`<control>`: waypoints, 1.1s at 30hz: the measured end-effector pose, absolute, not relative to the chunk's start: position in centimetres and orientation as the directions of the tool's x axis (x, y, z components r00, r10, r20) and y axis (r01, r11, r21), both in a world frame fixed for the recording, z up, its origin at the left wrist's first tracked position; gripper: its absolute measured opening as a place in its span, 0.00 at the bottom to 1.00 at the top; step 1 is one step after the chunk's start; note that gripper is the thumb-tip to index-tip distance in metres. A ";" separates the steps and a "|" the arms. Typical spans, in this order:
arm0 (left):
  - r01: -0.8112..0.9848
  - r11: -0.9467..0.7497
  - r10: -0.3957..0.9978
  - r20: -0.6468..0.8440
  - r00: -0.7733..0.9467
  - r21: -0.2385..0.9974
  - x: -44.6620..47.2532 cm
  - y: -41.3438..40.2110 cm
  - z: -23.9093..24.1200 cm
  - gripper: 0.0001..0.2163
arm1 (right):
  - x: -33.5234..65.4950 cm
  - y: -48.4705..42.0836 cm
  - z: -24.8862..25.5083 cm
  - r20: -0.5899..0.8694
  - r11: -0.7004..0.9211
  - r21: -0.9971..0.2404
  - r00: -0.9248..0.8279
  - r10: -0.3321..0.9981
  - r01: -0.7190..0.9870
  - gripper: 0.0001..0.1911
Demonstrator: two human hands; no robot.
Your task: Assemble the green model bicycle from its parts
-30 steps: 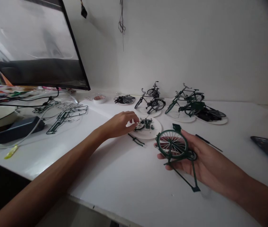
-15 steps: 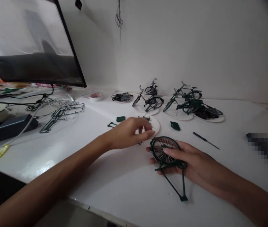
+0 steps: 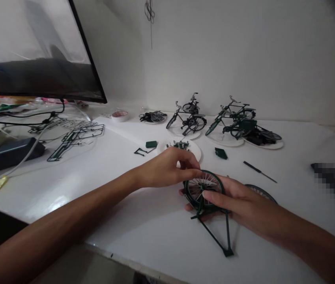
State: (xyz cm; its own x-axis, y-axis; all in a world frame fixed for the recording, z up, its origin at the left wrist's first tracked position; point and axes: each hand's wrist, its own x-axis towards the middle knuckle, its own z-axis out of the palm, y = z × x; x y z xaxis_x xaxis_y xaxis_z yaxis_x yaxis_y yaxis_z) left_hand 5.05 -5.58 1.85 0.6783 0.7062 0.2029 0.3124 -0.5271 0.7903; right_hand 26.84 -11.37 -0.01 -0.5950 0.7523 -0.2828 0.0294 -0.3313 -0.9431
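My right hand (image 3: 235, 197) grips a green model bicycle frame (image 3: 213, 233) with a spoked wheel (image 3: 204, 189) set in it. The thumb presses near the hub, and the fingers are behind. The frame's triangular end points down toward the table's front edge. Over the wheel's upper left rim comes my left hand (image 3: 170, 167), thumb and fingers drawn together at the rim. Whatever lies between those fingertips, if anything, is too small to make out. Another wheel (image 3: 262, 192) lies on the table, partly behind my right wrist.
Behind my left hand is a white plate (image 3: 197, 153) of small green parts. Model bicycles (image 3: 186, 120) stand at the back. A small screwdriver (image 3: 259, 171) lies to the right, near a green part (image 3: 221, 153). Parts sprues (image 3: 75, 136), cables and a monitor (image 3: 37, 51) occupy the left.
My left hand has moved right, so its fingertips now reach the wheel's rim. My right hand still holds the frame, shifted slightly, and the wheel behind its wrist shows more.
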 end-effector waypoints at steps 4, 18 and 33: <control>0.305 -0.519 0.703 0.196 0.684 0.798 5.0 -5.5 1.9 0.10 | 26.7 -11.4 0.2 -0.288 -0.337 -0.941 -0.588 0.756 0.027 0.16; 0.269 -0.498 0.700 0.198 0.686 0.824 4.9 -5.3 1.8 0.08 | 26.6 -11.5 0.3 -0.321 -0.366 -0.930 -0.578 0.750 0.041 0.16; 0.266 -0.482 0.708 0.193 0.680 0.835 5.0 -5.4 1.9 0.09 | 26.4 -11.4 0.5 -0.310 -0.349 -0.936 -0.573 0.758 0.045 0.13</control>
